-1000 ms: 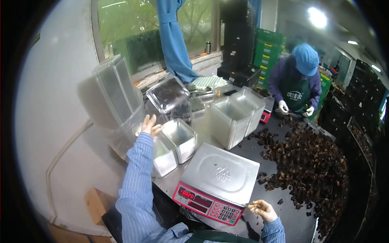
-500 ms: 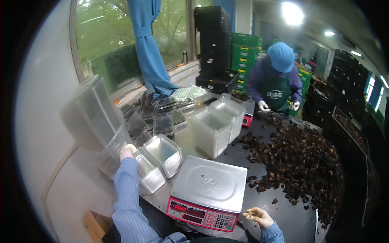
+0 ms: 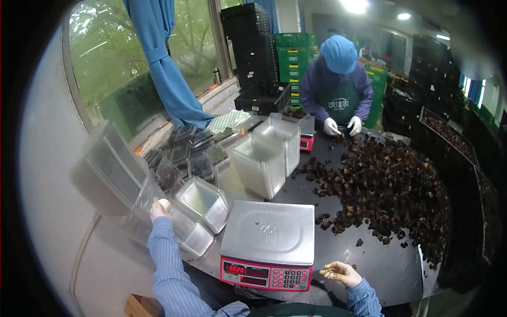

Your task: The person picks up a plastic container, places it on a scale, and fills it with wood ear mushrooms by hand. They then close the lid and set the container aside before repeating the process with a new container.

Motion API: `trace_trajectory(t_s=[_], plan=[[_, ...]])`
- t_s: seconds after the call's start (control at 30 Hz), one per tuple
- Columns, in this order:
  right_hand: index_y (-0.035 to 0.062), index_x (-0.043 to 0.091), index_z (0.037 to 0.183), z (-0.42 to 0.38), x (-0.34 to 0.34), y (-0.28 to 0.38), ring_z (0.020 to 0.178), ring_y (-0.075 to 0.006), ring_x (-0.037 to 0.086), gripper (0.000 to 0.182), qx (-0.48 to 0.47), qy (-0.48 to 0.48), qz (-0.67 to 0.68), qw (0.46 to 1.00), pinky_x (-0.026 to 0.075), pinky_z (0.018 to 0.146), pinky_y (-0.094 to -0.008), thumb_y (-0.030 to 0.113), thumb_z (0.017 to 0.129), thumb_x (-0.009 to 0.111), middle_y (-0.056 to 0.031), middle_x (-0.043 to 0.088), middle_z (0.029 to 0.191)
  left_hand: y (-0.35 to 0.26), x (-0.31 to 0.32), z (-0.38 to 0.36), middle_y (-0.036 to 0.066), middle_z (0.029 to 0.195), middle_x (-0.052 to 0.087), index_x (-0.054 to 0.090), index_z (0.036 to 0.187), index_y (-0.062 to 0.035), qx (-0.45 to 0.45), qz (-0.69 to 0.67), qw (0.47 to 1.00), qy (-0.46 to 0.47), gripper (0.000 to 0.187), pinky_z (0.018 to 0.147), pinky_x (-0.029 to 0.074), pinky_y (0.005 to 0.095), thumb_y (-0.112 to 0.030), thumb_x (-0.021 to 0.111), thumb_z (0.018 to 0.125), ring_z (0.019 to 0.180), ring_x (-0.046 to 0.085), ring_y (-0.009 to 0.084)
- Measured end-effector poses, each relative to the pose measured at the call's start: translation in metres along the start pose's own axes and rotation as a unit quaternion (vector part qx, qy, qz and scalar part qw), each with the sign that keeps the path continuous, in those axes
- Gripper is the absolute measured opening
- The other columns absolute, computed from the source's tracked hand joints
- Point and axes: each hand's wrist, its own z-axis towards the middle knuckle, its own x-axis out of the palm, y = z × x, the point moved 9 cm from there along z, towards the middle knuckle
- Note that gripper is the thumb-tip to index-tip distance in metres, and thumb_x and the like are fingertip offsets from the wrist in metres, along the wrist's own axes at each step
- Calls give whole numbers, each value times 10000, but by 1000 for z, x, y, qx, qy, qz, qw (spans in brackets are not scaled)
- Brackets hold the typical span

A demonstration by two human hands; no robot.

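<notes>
Right grip [image 3: 343, 273] half-curled beside scale [image 3: 266, 232]

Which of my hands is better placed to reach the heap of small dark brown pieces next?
Your right hand, probably: it appears empty and is nearer the heap. Your left hand is across the rectangular silver-and-red scale, beside the clear plastic containers.

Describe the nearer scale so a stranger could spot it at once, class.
Find the dark table, with a heap of brown pieces on its right. Left of the heap, at the near edge, sits the silver-topped nearer scale. Unlike the scale farther back, its lit red digits and keypad show plainly.
</notes>
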Motion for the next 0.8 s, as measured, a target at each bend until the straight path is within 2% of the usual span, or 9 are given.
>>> trace_trajectory(t_s=[0.1, 0.23, 0.3, 0.37, 0.4, 0.57, 0.7, 0.77, 0.8], plan=[[-18, 460, 1106, -2, 3, -1, 982, -178, 543, 291, 7, -1, -3, 1000, 431, 867, -283, 12, 826, 534, -151, 563, 1072, 9, -21, 5, 97, 1017, 490, 498, 1011, -36, -25, -121, 987, -99, 310, 776, 443, 327, -34, 589, 714, 886, 519, 239], [-5, 464, 1119, -1, 4, -5, 996, -141, 522, 294, 12, 18, -3, 1000, 428, 859, -260, 24, 833, 530, -115, 568, 1061, 5, -20, 8, 38, 822, 434, 444, 912, -27, -39, -486, 861, -144, 265, 706, 416, 228, 47, 587, 701, 771, 448, 121], [1, 478, 1109, 3, 6, -11, 983, -127, 522, 286, -10, 21, -4, 1000, 434, 843, -252, 28, 831, 534, -103, 577, 1038, -38, -22, -7, 25, 791, 428, 438, 886, -22, 52, -468, 881, -39, 219, 684, 405, 230, 27, 575, 722, 750, 443, 120], [1, 499, 1085, 11, 14, -12, 930, -111, 540, 271, -60, 21, -57, 996, 449, 807, -245, 35, 821, 547, -91, 587, 1002, -83, -31, -45, 19, 793, 431, 444, 891, -30, 97, -293, 951, 14, 220, 649, 392, 221, 30, 569, 721, 734, 435, 108], [-1, 509, 1069, 13, 20, -12, 892, -107, 556, 264, -86, 21, -105, 991, 458, 785, -242, 40, 813, 558, -88, 593, 984, -95, -19, -65, 22, 780, 429, 445, 886, -33, 94, -357, 928, 41, 224, 640, 388, 223, 29, 571, 712, 725, 437, 104], [1, 545, 1001, 4, 53, -34, 714, -99, 580, 258, -49, 39, -192, 979, 471, 687, -245, 126, 782, 596, -67, 618, 808, -154, 11, -154, 45, 864, 464, 464, 960, -19, 154, -151, 929, 299, 291, 664, 389, 226, 10, 594, 702, 768, 445, 115], [25, 591, 925, -15, 19, -30, 664, -99, 572, 194, -98, -70, -249, 961, 476, 648, -260, 130, 763, 612, -62, 615, 778, -155, -50, -158, 69, 1047, 434, 448, 1088, -23, 227, -235, 940, 95, 426, 709, 402, 255, -3, 615, 696, 861, 448, 140], [28, 595, 895, -29, -24, -13, 677, -147, 582, 165, -130, -176, -198, 955, 481, 646, -277, 119, 759, 608, -71, 605, 767, -176, -89, -177, 69, 1045, 439, 446, 1087, -20, 196, -329, 917, 107, 429, 735, 398, 268, -17, 621, 695, 861, 453, 150], [34, 599, 859, -36, -47, 3, 720, -206, 594, 139, -196, -242, -298, 903, 486, 667, -304, 121, 751, 601, -106, 604, 792, -188, -104, -195, 68, 1045, 441, 445, 1086, -18, 180, -375, 902, 113, 430, 748, 396, 275, -24, 625, 695, 861, 456, 155]])
